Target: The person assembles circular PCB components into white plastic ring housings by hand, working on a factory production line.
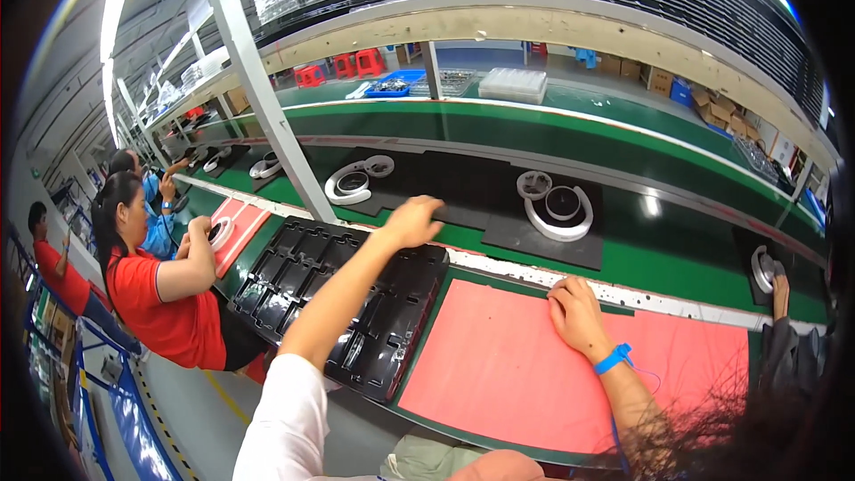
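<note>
My left hand [414, 221] reaches over the far edge of a black plastic tray [356, 294], close to the conveyor. Its fingers are apart and I see nothing in them. My right hand [577, 313], with a blue strap [614, 358] on its wrist, rests at the far edge of a pink mat [499, 356]. Its fingers are curled in, and whatever they hold, if anything, is hidden. Beyond my hands, a white ring-shaped housing [583, 224] with a dark round centre lies on a black foam pad [583, 256]. Another white housing [335, 196] lies farther left.
A green conveyor belt [668, 274] runs across in front, behind a pale rail [677, 303]. A slanted metal post [267, 89] rises beyond the tray. To the left a person in red [165, 303] handles a white ring part; at far right another person's hand [780, 294] touches a housing.
</note>
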The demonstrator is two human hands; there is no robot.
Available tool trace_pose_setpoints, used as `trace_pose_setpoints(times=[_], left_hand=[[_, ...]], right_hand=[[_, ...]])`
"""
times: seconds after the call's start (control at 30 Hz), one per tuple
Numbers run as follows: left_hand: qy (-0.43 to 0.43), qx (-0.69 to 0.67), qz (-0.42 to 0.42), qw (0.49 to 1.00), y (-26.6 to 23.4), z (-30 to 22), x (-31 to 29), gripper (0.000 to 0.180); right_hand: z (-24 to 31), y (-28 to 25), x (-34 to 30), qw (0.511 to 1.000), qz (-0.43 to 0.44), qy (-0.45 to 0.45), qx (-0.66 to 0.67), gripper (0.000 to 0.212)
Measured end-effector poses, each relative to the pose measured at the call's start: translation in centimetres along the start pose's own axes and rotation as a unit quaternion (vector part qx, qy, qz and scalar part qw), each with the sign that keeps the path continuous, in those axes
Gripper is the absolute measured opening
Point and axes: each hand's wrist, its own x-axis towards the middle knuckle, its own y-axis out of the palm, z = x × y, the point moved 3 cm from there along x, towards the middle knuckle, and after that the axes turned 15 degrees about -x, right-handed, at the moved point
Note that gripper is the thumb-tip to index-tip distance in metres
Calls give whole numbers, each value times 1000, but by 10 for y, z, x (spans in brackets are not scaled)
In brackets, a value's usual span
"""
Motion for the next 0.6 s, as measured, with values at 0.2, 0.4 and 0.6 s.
trace_pose_setpoints(times=[0.2,0.4,0.6], left_hand=[[-111,11,69,991,78,-34,87,71],[-274,38,123,953,97,-31,100,74],[-333,96,135,928,67,-23,85,78]], right_hand=[[-1,-5,-1,1000,-3,13,-3,7],[5,-5,2,1000,19,8,8,10],[1,-10,-4,1000,14,-2,-3,13]])
